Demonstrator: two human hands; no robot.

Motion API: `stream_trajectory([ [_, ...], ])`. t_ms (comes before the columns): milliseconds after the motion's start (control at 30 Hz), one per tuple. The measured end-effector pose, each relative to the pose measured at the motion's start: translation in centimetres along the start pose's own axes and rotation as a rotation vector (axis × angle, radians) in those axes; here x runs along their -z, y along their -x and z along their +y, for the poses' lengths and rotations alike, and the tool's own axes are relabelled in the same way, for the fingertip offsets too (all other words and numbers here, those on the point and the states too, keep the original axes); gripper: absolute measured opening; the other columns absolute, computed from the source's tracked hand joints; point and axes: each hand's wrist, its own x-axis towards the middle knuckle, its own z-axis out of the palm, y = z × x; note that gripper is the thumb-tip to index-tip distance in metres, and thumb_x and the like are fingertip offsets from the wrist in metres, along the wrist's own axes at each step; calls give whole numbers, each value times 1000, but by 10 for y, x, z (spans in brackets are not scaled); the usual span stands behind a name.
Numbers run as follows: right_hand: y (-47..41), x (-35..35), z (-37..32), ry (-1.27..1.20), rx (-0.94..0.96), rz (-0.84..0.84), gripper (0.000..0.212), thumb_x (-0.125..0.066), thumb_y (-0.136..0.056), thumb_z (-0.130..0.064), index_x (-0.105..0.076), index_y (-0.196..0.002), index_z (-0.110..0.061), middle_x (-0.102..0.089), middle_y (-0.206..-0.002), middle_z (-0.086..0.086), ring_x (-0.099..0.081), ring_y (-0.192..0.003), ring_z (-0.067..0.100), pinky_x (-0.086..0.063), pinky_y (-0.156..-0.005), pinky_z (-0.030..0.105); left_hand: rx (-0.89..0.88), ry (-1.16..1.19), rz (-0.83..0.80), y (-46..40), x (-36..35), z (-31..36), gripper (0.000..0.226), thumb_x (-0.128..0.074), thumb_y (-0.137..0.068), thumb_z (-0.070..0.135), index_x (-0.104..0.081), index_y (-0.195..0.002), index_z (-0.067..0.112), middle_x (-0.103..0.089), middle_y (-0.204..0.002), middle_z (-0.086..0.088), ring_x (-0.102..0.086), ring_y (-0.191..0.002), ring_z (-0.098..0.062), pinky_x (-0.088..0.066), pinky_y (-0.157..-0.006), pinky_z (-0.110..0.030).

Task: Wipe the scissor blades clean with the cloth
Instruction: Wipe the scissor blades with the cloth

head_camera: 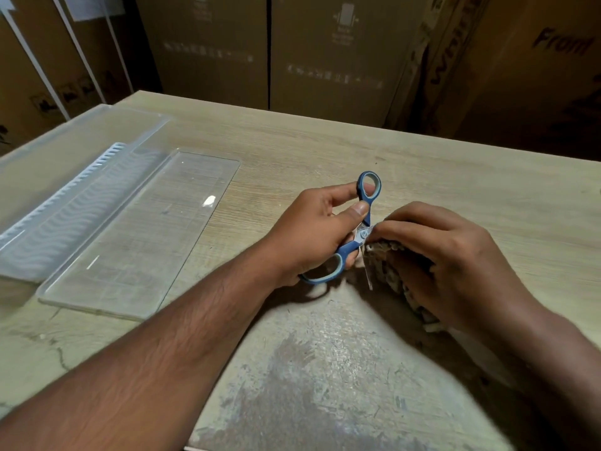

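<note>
Mid-wipe above the worktop (325, 151): left hand (312, 232) grips the scissors (353, 245) by the handles, right hand (455, 258) clutches the cloth (387, 258) around the blades. Next, I'd judge, draw the cloth tipward.

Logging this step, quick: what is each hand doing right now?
Left hand: grips the scissors by the blue handles.
Right hand: holds the cloth against the blades.

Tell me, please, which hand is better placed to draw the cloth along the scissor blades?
The right hand: it already grips the cloth around the blades, while the left hand holds the scissors by their handles.
</note>
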Motion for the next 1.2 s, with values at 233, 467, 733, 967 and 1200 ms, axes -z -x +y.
stream_trajectory([
  [233, 5, 0, 4, -57, 73, -52, 22, -62, -103, -15, -79, -116, -14, -70, -110, -3, -68, -94, 16, -56, -76, 31, 17, 53, 45, -5, 4, -1, 39, -58, -109, 18, -62, -147, 26, -55, -59, -15, -51, -43, -18, -45, -46, -22],
  [467, 4, 0, 3, -40, 27, -56, 28, -71, -97, -7, -77, -123, -14, -71, -111, 2, -70, -93, 22, -58, -71, 40, 0, -4, 59, -3, 0, -2, 36, -57, -110, 18, -63, -145, 25, -52, -46, 4, -48, -36, -7, -41, -47, -16],
  [733, 5, -2, 3, -5, -46, -12, 30, -69, -92, -12, -76, -121, -14, -69, -104, 2, -67, -82, 26, -57, -67, 42, 15, -55, 29, -1, -3, 1, 37, -55, -110, 17, -60, -147, 22, -45, -41, 11, -40, -33, -1, -36, -41, -13],
  [967, 6, -2, -1, -8, 8, -38, 23, -68, -94, -16, -78, -115, -14, -68, -100, 0, -65, -81, 22, -50, -71, 32, 11, -27, 42, -2, 2, 1, 39, -56, -110, 18, -61, -148, 26, -51, -46, 2, -47, -34, -6, -41, -43, -18],
  [1200, 5, -3, -3, 23, 10, -47, 21, -72, -95, -13, -78, -115, -16, -70, -101, 0, -66, -83, 23, -52, -73, 38, 17, -14, 112, -2, 0, 0, 39, -59, -109, 24, -61, -147, 31, -50, -52, -10, -47, -50, -26, -42, -60, -31],
])
